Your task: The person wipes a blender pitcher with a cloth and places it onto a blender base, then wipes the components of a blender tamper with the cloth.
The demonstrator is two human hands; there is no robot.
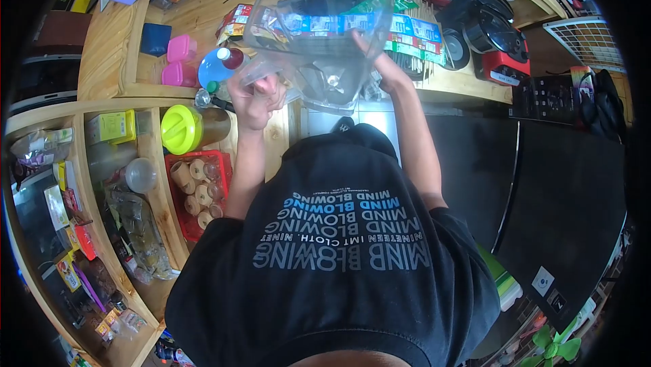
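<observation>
A large clear plastic container [322, 45] is held up in front of the shelf, tilted, with its wide rim toward the top of the view. My right hand [383, 69] grips its right side, the thumb lying on the clear wall. At its lower left, my left hand [261, 96] is closed with bent fingers round a clear plastic piece [261, 69], whose exact shape is blurred. Through the container's wall show colorful sachet strips [413, 38] on the shelf behind.
Left of my left hand are a red-capped bottle [230, 58], pink containers [180, 74] and a yellow-lidded jar [182, 128]. A red basket [178, 221] holds several pale-lidded jars. A black and red appliance [498, 42] stands right, above a dark fridge [556, 211].
</observation>
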